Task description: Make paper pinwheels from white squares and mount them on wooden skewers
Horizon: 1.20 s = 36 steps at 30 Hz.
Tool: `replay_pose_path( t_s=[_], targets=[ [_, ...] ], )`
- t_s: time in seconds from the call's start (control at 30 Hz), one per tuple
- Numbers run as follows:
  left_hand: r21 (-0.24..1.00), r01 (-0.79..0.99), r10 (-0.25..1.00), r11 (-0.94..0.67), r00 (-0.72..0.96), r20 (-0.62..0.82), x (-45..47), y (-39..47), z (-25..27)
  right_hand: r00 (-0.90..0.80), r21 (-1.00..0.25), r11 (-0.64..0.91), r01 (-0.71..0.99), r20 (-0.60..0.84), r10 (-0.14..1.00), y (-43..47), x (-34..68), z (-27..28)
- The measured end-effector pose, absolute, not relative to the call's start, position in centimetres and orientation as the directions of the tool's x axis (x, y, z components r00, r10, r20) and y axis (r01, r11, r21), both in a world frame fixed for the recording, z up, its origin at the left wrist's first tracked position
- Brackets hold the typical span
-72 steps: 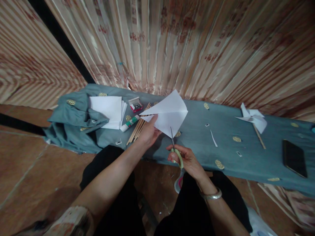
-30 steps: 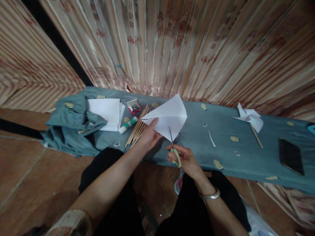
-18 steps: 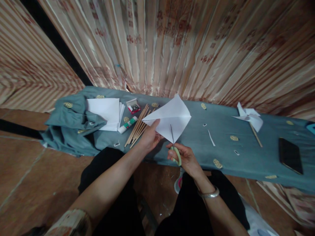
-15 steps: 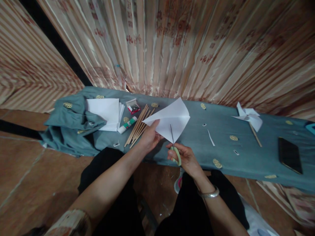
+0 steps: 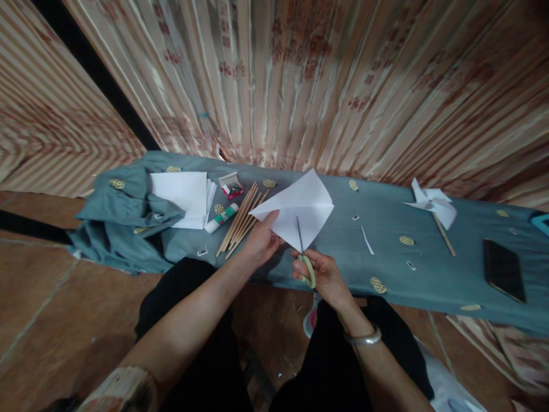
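Left fingers [image 5: 271,219] closed on white paper [image 5: 295,203], partly hidden beneath it; right fingers [image 5: 318,259] around green-handled scissors [image 5: 309,270].

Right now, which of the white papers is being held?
The creased sheet, gripped by the left hand; the stacked sheets, thin strip and pinwheel lie on the cloth.

Pleated beige, red-printed fabric curtains [image 5: 278,97] hang behind the long, teal-draped table [image 5: 433,280]; a slanting black pole [image 5: 96,75] stands at its left end, brown tiled floor [image 5: 86,320] below it.
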State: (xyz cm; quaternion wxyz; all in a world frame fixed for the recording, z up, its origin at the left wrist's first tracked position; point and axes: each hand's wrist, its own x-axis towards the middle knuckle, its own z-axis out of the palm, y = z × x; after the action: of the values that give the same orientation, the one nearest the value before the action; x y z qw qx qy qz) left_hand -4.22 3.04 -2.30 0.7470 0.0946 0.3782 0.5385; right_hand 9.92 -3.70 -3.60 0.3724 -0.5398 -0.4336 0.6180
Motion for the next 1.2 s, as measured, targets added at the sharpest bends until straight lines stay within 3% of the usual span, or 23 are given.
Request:
replay_pose_path(
  t_s=[0.7, 1.2],
  targets=[
    [0.577, -0.695, 0.865, 0.43, 0.135, -0.483, -4.06, 2.63, -2.04, -0.097, -0.915, -0.398, -0.057, -0.392, 0.915, -3.53, 9.78, -3.61],
    [0.579, -0.696, 0.88, 0.425, 0.168, -0.444, -3.94, 2.56, -2.77, -0.086, -0.934, -0.355, -0.039, -0.351, 0.933, -3.46, 9.83, -3.97]
  ],
)
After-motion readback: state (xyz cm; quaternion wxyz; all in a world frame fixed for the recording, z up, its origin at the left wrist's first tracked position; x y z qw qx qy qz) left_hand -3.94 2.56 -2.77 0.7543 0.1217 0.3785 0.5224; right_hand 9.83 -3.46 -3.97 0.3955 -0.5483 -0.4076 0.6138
